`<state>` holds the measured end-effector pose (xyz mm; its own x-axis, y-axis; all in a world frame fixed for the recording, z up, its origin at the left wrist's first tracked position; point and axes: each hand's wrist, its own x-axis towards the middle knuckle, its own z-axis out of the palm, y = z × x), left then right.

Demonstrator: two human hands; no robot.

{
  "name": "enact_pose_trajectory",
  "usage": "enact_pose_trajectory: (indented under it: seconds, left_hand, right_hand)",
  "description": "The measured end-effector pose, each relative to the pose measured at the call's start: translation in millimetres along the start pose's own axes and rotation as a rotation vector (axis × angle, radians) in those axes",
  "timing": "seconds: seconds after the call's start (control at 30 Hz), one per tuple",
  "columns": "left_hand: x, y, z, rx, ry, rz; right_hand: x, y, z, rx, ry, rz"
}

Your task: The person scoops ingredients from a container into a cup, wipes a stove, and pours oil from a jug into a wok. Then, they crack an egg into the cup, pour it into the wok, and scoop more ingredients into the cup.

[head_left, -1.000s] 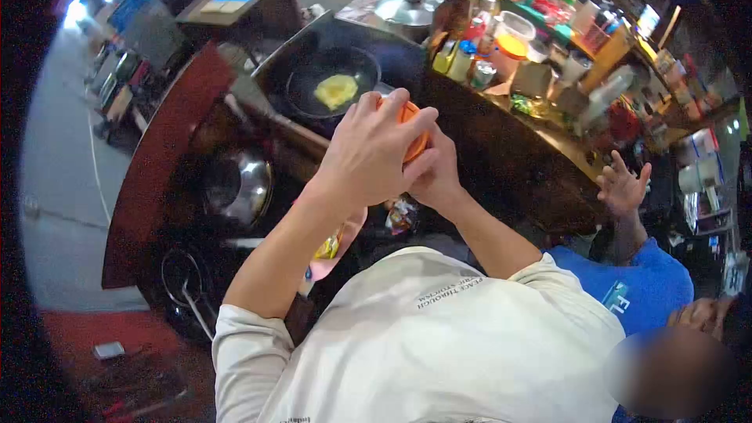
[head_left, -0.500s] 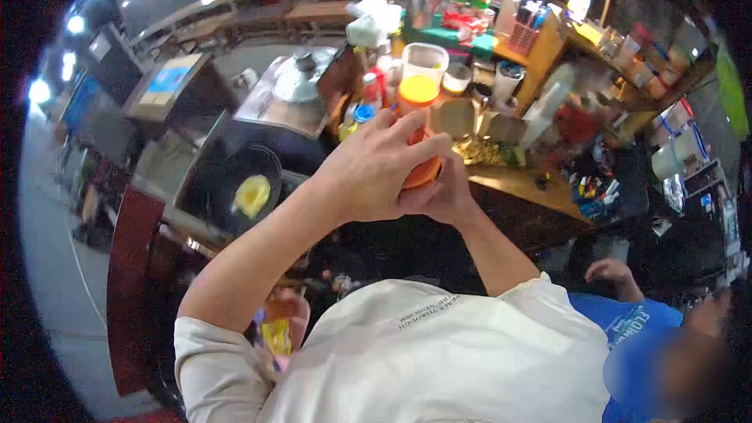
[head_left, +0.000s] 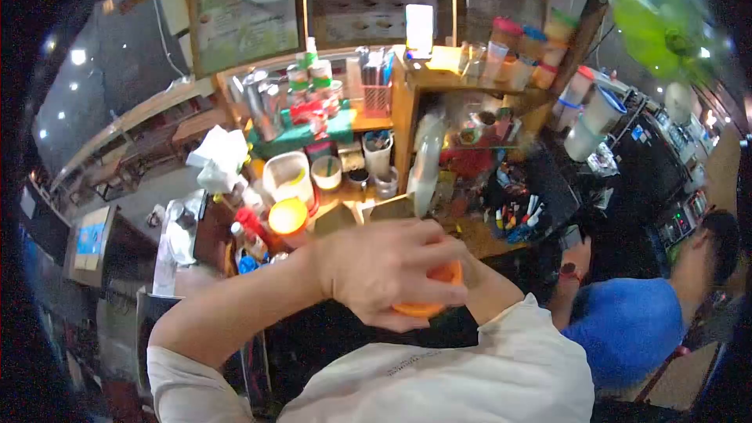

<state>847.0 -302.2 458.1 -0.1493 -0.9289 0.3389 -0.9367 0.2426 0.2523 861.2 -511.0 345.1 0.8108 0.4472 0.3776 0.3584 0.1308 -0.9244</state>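
Clearly clenched: left hand wraps over orange container, held close before chest. Right hand mostly hidden behind it, grip unclear. Probably light, rigid plastic, smooth, maybe slippery; best held around sides, steadied underneath.

My left hand covers most of the orange container, so I see only its lower rim. My right hand is hidden behind them. The bottles on the far shelf are too blurred for me to read any label.
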Motion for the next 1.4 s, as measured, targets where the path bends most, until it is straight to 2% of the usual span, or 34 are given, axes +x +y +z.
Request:
enact_pose_trajectory:
  seconds: [0.13, 0.23, 0.27, 0.3, 0.43, 0.47, 0.6, 0.63, 0.7, 0.73, 0.77, 0.8, 0.83, 0.9, 1.03, 1.1, 1.17, 1.23, 1.27, 1.3, 1.4]
  left_hand:
    - [17.8, -22.8, -6.7, 0.176, 0.087, 0.101]
    - [-7.7, -33.7, -18.8, 0.288, 0.369, -0.306]
    - [-17.0, -31.6, -16.8, 0.335, 0.336, -0.428]
    - [-26.8, -31.6, -11.1, 0.338, 0.336, -0.426]
    - [-77.6, -38.0, 34.4, 0.347, 0.012, -0.668]
    - [-91.8, -36.0, 48.6, 0.328, 0.005, -0.698]
    - [-137.9, -18.8, 86.4, 0.186, -0.011, -0.825]
    - [-153.9, -15.2, 99.2, 0.091, -0.023, -0.887]
    - [-175.4, -3.4, 117.6, 0.002, -0.024, -0.96]
    - [-181.9, 5.0, 125.2, -0.023, -0.006, -1.037]
    - [-184.0, 10.4, 129.3, -0.046, 0.013, -1.111]
    - [-181.2, 18.2, 126.7, -0.107, 0.035, -1.178]
    - [-183.6, 23.5, 129.5, -0.107, 0.039, -1.185]
    - [-191.7, 34.7, 137.7, -0.202, 0.053, -1.347]
    - [-196.2, 56.6, 143.4, -0.207, 0.112, -1.425]
    - [-199.8, 66.7, 145.2, -0.227, 0.143, -1.483]
    - [-208.0, 77.7, 151.1, -0.158, 0.201, -1.459]
    - [-210.0, 89.8, 143.4, -0.206, 0.221, -1.486]
    - [-224.4, 100.2, 164.3, -0.152, 0.322, -1.469]
    - [-226.5, 115.6, 161.4, -0.092, 0.356, -1.477]
    - [-248.1, 171.2, 176.0, 0.044, 0.651, -1.539]
  right_hand:
    - [13.3, -16.0, -70.0, -0.026, 0.224, -0.073]
    - [46.4, -45.0, -151.5, -0.119, 0.414, -0.214]
    - [60.3, -56.6, -183.7, -0.161, 0.478, -0.267]
    - [77.4, -71.8, -218.0, -0.216, 0.537, -0.324]
    - [156.9, -117.9, -344.5, -0.494, 0.824, -0.562]
    - [178.7, -123.9, -384.1, -0.547, 0.881, -0.574]
    - [228.1, -93.9, -574.0, -0.81, 1.088, -0.388]
    - [240.5, -88.9, -587.3, -1.127, 1.374, -0.14]
    - [225.7, -104.5, -531.0, -1.294, 1.44, 0.166]
    - [228.5, -90.8, -556.1, -1.293, 1.428, 0.159]
    - [227.8, -73.3, -593.6, -1.354, 1.387, -0.019]
    - [226.1, -68.3, -593.9, -1.417, 1.332, -0.189]
    - [230.0, -64.3, -594.1, -1.41, 1.316, -0.166]
    - [235.9, -67.3, -581.6, -1.428, 1.271, -0.136]
    - [217.6, -75.8, -532.9, -1.558, 1.101, -0.24]
    - [194.4, -79.3, -522.7, -1.748, 1.005, -0.332]
    - [179.6, -78.0, -534.0, -1.99, 0.952, -0.445]
    - [175.1, -61.9, -489.0, -1.939, 0.819, -0.511]
    - [172.6, -54.4, -458.6, -1.867, 0.78, -0.535]
    - [171.8, -50.0, -420.0, -1.777, 0.769, -0.562]
    - [157.9, -52.3, -286.0, -1.459, 0.784, -0.637]
